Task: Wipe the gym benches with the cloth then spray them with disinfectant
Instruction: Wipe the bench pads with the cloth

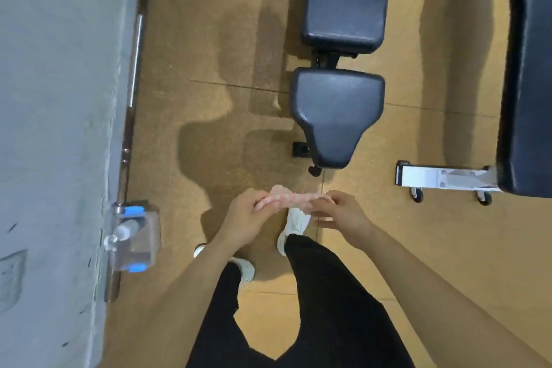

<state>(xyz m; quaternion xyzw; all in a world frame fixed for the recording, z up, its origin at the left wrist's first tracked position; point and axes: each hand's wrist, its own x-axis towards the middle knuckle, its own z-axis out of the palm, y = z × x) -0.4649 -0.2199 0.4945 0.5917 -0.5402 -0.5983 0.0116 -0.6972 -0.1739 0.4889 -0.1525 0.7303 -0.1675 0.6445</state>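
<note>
Tan speckled floor (209, 39), grainy like rubber crumb, with thin seams between tiles and soft shadows across it. A grey plastered wall (59, 69), scuffed and mottled, runs down the left. The adjustable bench (346, 0) is ahead: long black rectangular back pad in smooth, slightly glossy vinyl, with rounded corners. Its separate seat pad (337, 113) tapers toward the person, on a black metal frame. A second bench (528, 69) stands well apart to the right. It has the same black vinyl and sits on a white boxy steel base (445, 178) with small dark casters (417, 196). The person stands in loose black trousers (328, 293) and white shoes (294, 222). A steel barbell (135, 48) lies along the foot of the wall. Near its end is a clear plastic box (140, 236) with blue clips; contents unclear. The left hand (248, 215) and right hand (343, 210) are out front, fingers curled. Each pinches one end of the cloth (286, 199). It is thin, pink-and-white checked and bunched into a narrow strip, held above the shoes just short of the seat pad and touching neither bench.
</note>
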